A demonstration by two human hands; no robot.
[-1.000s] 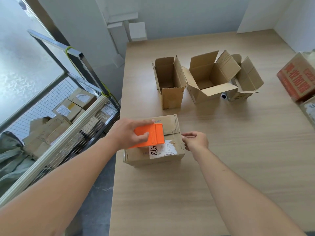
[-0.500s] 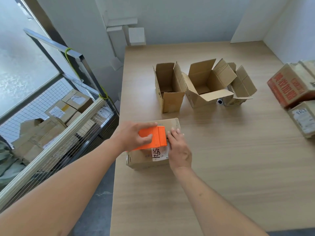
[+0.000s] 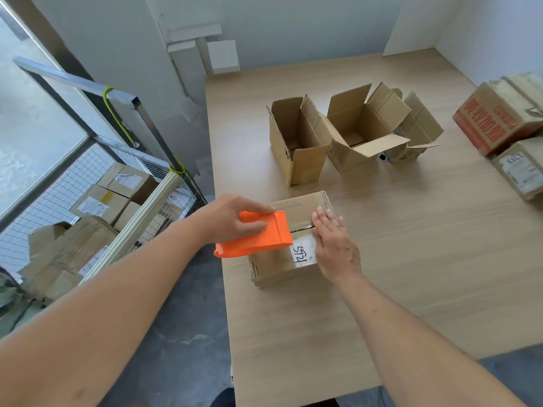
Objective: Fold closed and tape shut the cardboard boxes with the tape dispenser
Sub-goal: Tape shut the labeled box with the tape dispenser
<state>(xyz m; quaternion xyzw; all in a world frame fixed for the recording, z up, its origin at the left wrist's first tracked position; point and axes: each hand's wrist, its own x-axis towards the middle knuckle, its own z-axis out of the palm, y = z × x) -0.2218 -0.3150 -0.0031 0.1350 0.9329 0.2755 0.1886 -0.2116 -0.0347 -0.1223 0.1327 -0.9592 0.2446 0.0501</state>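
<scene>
On the pale wood-grain table (image 3: 411, 259), which runs into a corner of white walls, a closed cardboard box (image 3: 296, 227) sits near the left edge. Its flaps are folded down, with a dark seam between them, and a white label (image 3: 304, 254) with handwritten figures lies on its near half. The left hand (image 3: 235, 220) grips the orange tape dispenser (image 3: 255, 239) on the box's left part, fingers curled over it. The right hand (image 3: 335, 245) lies flat on the box's right side, fingers straight and together, partly covering the label.

Beyond the box stand three open cardboard boxes (image 3: 299, 142) in a row, flaps raised, and the middle one's flaps overlap its neighbours. A small dark object at their base is too small to tell. To the right of the closed box, well apart, a carton with red print (image 3: 496, 118) and a smaller labelled carton (image 3: 523, 171) rest at the table's edge. Left of the table a wire cage cart (image 3: 123, 177) holds stacked cartons over a grey floor.
</scene>
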